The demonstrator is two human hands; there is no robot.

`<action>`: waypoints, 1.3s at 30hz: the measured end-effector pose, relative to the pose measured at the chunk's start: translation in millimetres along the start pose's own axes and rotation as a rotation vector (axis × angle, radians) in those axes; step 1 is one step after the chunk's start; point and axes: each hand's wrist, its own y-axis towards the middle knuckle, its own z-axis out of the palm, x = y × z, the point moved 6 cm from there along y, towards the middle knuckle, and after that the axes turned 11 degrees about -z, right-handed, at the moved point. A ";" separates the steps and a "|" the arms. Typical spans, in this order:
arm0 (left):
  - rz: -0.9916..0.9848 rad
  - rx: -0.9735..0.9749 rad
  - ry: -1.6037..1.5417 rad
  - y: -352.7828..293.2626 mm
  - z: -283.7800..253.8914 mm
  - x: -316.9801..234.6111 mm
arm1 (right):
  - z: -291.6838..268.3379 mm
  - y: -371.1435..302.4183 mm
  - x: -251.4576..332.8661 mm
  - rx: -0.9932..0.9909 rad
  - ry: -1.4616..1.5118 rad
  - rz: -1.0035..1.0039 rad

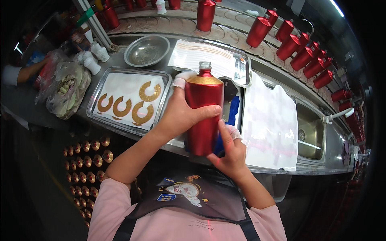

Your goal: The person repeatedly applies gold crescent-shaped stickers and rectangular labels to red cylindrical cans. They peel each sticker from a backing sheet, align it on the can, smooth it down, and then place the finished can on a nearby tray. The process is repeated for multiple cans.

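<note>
Upright in front of me is a glossy red bottle point(201, 138) with a gold shoulder and a clear glass neck. My left hand point(175, 112) wraps round its upper body, thumb across the front. A white cover sits on one of that hand's fingertips. Low on the bottle's right side, my right hand point(233, 154) grips it near the base, the forefinger pointing up along the wall; a white cover shows on a finger there too. Left of the bottle, a metal tray point(91, 107) holds white sheet and several gold C-shaped pieces point(121, 106).
Behind stand a round metal bowl point(146, 51) and a tray of striped sheets point(201, 56). White sheeting point(269, 124) covers the counter to the right, before a sink point(311, 130). Red bottles point(257, 31) line a conveyor. A plastic bag point(68, 90) and another person's arm point(30, 72) are left.
</note>
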 end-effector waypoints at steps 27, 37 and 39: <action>-0.056 -0.461 0.573 128.7 -77.1 34.5 | -46.8 -32.8 -67.8 -0.096 0.392 0.533; -0.246 -0.668 0.713 262.7 -125.9 85.9 | -36.6 -27.0 -93.7 -0.188 0.319 0.616; -0.297 -0.679 0.702 264.5 -124.5 87.6 | -36.3 -26.5 -97.7 -0.193 0.315 0.588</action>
